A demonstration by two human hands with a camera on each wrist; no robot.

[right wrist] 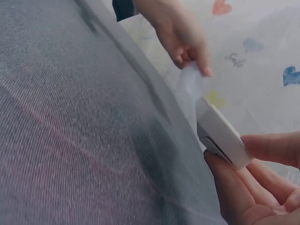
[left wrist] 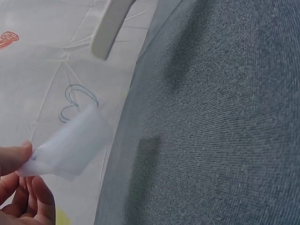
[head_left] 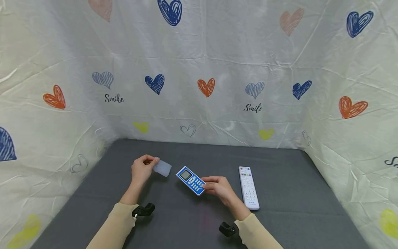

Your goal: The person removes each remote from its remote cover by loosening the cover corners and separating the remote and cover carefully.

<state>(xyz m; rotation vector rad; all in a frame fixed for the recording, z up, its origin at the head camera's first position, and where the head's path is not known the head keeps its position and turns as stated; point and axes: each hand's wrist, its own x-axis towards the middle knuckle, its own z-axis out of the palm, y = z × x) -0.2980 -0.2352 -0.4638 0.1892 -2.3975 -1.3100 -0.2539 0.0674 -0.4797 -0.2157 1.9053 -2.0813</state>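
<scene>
- Nearest the camera, two cream sleeves (head_left: 115, 224) reach onto the grey cloth table (head_left: 295, 207), each wrist carrying a small black camera mount — two mounts in all.
- The right hand (head_left: 219, 187) grips the near end of the blue remote (head_left: 191, 180), thumb on top and fingers curled beneath. The right wrist view shows the remote's white back edge resting on those fingers, so the remote appears lifted or tilted off the cloth, display end pointing away and to the left. Held by the tail like this, its face stays uncovered.
- Beside that hand, to the right, a white remote (head_left: 248, 187) lies flat on the cloth, long axis running away from the person, apart from both hands. That makes two remotes.
- A little further off, the left hand (head_left: 141, 170) pinches one corner of a thin translucent film (head_left: 163, 168) between thumb and fingertips — a single piece. It hangs clear of the table, near the blue remote's far end; a corner pinch suits something so limp.
- Beyond the table stands a creased white backdrop (head_left: 217, 52) printed with hearts and the word "Smile" twice on the rear wall.
</scene>
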